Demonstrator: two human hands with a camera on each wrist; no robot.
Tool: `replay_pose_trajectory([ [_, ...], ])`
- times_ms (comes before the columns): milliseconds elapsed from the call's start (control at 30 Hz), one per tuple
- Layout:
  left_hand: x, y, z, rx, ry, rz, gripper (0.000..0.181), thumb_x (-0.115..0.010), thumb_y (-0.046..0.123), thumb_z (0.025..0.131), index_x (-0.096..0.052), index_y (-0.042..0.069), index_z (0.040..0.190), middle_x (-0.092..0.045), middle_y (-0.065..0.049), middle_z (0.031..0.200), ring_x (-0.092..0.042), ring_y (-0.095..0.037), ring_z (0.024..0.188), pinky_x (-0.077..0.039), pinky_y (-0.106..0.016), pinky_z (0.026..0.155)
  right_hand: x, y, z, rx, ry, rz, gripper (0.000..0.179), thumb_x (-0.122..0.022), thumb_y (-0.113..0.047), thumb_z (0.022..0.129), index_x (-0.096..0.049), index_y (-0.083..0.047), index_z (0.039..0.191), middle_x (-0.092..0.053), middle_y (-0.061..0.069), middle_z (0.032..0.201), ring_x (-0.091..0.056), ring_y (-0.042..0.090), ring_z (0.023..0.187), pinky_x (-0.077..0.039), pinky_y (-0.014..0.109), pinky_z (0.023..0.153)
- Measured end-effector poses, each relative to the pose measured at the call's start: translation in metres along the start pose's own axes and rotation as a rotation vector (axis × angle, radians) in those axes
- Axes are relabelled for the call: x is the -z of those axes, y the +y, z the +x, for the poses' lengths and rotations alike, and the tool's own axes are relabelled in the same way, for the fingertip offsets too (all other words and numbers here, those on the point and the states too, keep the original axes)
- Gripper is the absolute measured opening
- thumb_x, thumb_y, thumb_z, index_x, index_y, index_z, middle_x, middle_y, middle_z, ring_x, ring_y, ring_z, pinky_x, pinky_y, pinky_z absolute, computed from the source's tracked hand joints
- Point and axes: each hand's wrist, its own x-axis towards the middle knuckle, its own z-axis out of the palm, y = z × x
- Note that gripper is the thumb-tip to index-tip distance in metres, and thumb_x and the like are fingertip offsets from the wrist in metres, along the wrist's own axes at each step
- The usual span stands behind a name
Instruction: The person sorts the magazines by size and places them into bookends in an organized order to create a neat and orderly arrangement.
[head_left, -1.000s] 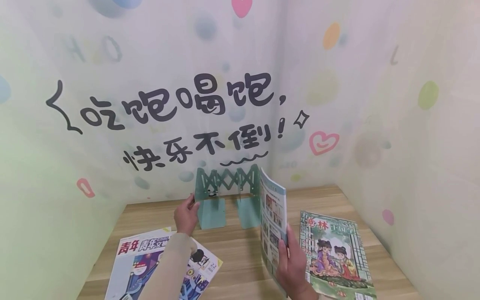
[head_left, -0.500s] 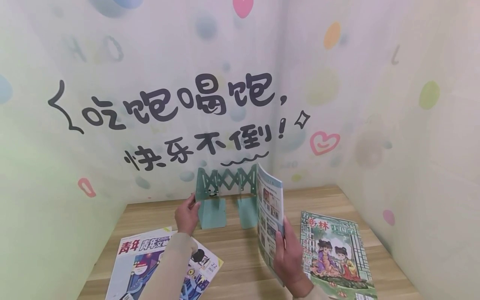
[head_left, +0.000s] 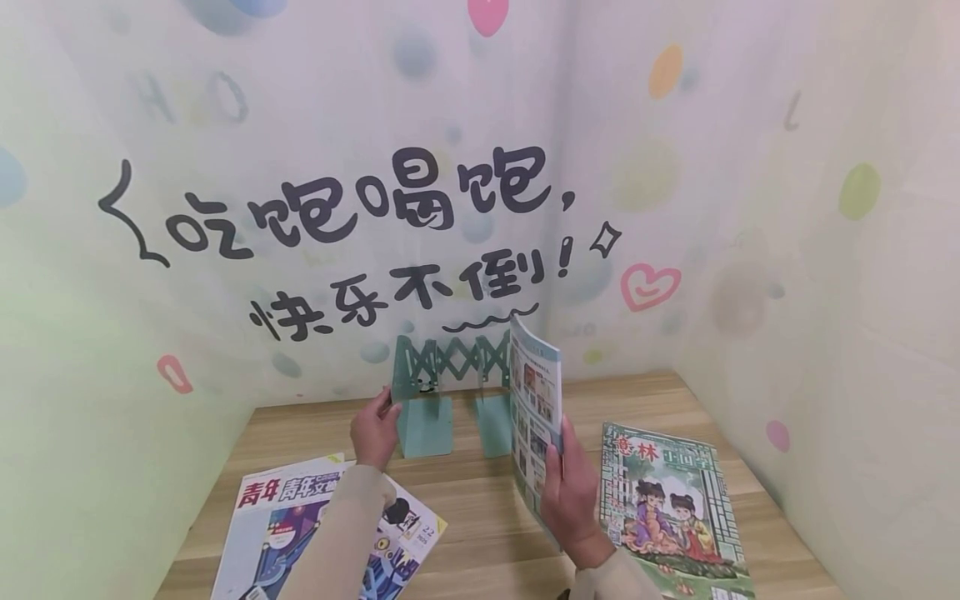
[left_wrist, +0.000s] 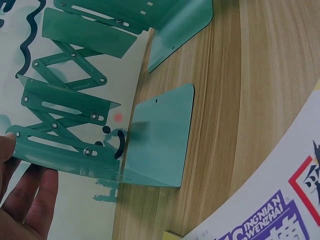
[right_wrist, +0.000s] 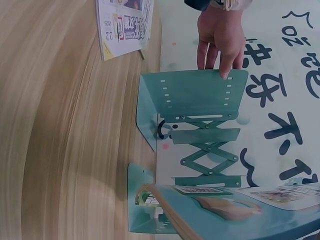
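Pinching the green bookend — left hand — while the right hand grips an upright magazine

The left forearm is stretched toward one o'clock, the left hand held in a pinch; the right hand is angled toward eleven, gripping.

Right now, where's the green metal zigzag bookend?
In the head view, the bookend stands far back on the wooden table, left hand holding its left, white paper magazine partly hiding its right.
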Motion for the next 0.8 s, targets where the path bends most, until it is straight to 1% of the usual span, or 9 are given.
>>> replay_pose_trajectory([
  [167, 0.0, 0.0, 0.0, 0.006, 0.0, 0.003, 0.042, -0.061, 0.012, 0.097, -0.054, 0.007, 0.138, -0.058, -0.013, 0.133, -0.059, -0.033, 0.117, -0.052, -0.043, 0.093, -0.006, 0.007, -0.003, 0.006, 0.013, -0.02, 0.043, -0.042, -0.019, 0.104, -0.048, 0.014, 0.132, -0.065, 0.023, 0.113, -0.068, 0.034, 0.088, -0.059, 0.045, 0.065],
  [333, 0.002, 0.0, 0.0, 0.01, -0.004, -0.011, 0.042, -0.06, 0.012, 0.097, -0.053, 0.007, 0.138, -0.057, -0.013, 0.134, -0.058, -0.033, 0.119, -0.052, -0.042, 0.094, -0.012, 0.013, -0.004, 0.0, 0.022, -0.018, 0.042, -0.044, -0.018, 0.104, -0.048, 0.013, 0.133, -0.065, 0.023, 0.113, -0.068, 0.034, 0.088, -0.059, 0.047, 0.065],
  [500, 0.005, 0.002, 0.0, 0.026, -0.006, -0.012, 0.042, -0.06, 0.013, 0.097, -0.053, 0.009, 0.139, -0.058, -0.013, 0.134, -0.058, -0.033, 0.119, -0.052, -0.043, 0.095, -0.019, 0.02, -0.003, -0.016, 0.017, -0.005, 0.041, -0.045, -0.016, 0.103, -0.048, 0.011, 0.134, -0.065, 0.022, 0.116, -0.068, 0.035, 0.093, -0.058, 0.048, 0.069],
  [567, 0.005, 0.004, -0.001, 0.031, -0.005, -0.014, 0.042, -0.06, 0.012, 0.097, -0.053, 0.009, 0.138, -0.058, -0.013, 0.134, -0.058, -0.033, 0.119, -0.051, -0.043, 0.095, -0.021, 0.023, -0.003, -0.025, 0.013, -0.017, 0.041, -0.045, -0.015, 0.103, -0.047, 0.01, 0.135, -0.065, 0.022, 0.115, -0.067, 0.035, 0.093, -0.058, 0.049, 0.071],
  [733, 0.005, 0.009, -0.003, 0.041, -0.013, -0.014, 0.042, -0.06, 0.012, 0.097, -0.053, 0.008, 0.139, -0.057, -0.013, 0.135, -0.057, -0.032, 0.119, -0.051, -0.042, 0.095, -0.025, 0.031, -0.006, -0.033, 0.035, -0.064, 0.041, -0.045, -0.017, 0.103, -0.049, 0.01, 0.133, -0.066, 0.022, 0.11, -0.067, 0.035, 0.089, -0.058, 0.051, 0.067],
  [800, 0.005, 0.01, -0.004, 0.038, -0.014, -0.012, 0.042, -0.06, 0.011, 0.097, -0.053, 0.009, 0.139, -0.057, -0.013, 0.135, -0.057, -0.032, 0.119, -0.051, -0.041, 0.095, -0.026, 0.032, -0.007, -0.037, 0.04, -0.068, 0.042, -0.044, -0.018, 0.103, -0.049, 0.01, 0.133, -0.066, 0.022, 0.11, -0.067, 0.034, 0.088, -0.058, 0.05, 0.067],
])
